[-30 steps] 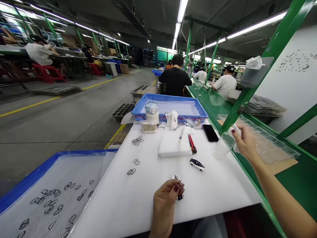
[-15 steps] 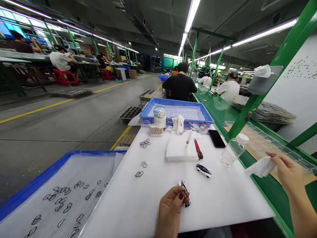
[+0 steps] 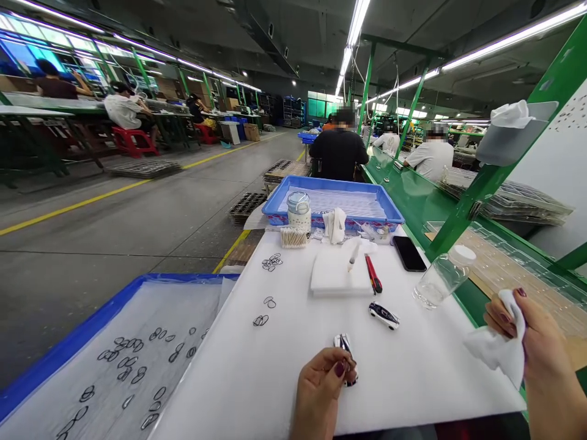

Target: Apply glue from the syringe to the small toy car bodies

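Nearer the person than the white foam block (image 3: pixel 339 280), the left hand (image 3: pixel 323 382) is drawn into a fingertip pinch over one toy car (image 3: pixel 341 342); the fingers hide whether they grip something small or touch the car. Well to the block's right and also nearer the person, the right hand (image 3: pixel 539 339) is curled around a crumpled cloth (image 3: pixel 493 348), loose part hanging out. A second toy car (image 3: pixel 384 315) lies just off the block's near right corner; the capped bottle (image 3: pixel 438 281) stands to the block's right. For good cloth handling, gather the loose end into the palm, clear of the bottle, and make a smooth pad; a light left pinch should spare the car's paint.
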The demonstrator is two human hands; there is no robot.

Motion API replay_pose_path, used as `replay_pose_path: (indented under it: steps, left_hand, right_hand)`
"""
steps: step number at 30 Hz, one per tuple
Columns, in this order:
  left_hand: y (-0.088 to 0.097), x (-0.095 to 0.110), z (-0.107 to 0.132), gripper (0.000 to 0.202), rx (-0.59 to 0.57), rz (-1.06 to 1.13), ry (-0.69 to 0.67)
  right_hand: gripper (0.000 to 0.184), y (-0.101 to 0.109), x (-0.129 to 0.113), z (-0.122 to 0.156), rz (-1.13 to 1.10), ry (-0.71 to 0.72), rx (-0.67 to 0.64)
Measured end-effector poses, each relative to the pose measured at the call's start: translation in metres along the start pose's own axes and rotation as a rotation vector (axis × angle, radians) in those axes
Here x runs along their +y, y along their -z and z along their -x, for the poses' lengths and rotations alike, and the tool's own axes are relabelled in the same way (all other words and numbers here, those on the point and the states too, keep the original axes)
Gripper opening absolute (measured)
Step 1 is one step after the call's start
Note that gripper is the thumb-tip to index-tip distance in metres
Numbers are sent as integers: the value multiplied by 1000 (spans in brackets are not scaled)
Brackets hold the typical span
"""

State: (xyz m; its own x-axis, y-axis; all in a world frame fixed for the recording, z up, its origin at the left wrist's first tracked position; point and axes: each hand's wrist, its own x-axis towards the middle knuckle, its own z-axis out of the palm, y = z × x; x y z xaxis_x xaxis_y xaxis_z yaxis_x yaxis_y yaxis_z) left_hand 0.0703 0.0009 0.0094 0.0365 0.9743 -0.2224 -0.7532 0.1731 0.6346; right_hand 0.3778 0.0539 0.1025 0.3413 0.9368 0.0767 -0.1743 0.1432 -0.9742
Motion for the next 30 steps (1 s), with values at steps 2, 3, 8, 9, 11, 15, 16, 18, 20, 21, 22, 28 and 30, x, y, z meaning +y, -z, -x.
replay_pose_path:
  steps: [2,3,8,9,11,15,16,18,20,21,22,28,30]
  left_hand:
    - [4,0,-2,31,-24,0,10]
    - [5,0,-3,30,-28,1,11]
    - [6,1,0,30,-29,-1,11]
    - [5,1,1,29,-31,-3,7]
    - [5,1,2,26,-40,-4,-3]
    - [5,2,4,22,-43,54,-41]
    - [5,3,4,23,-45,82,-59]
    - [5,3,3,24,-38,133,-95]
    - [5,3,2,25,-25,143,-92]
    - [6,3,1,26,-11,141,-84]
    - [6,3,1,27,4,137,-76]
    - [7,2,2,28,37,117,-73]
    - [7,2,2,27,45,107,-76]
  right_hand:
    - [44,3,10,-2,-6,2,-102]
    - [41,5,14,-2,8,-4,-147]
    - [25,7,28,6,122,-45,-180]
    - [26,5,29,9,143,-37,-166]
    - [29,-2,33,15,198,-11,-159]
    - [33,-27,51,35,334,-32,-283]
    - [34,-36,57,44,374,-49,-336]
    - [34,-58,68,61,454,-48,-414]
    - [30,-82,76,77,508,28,-434]
    - [27,-93,79,83,518,89,-434]
    - [22,-103,81,88,513,161,-442]
    - [17,-150,83,96,446,681,-513]
    - [18,-157,84,98,493,815,-517]
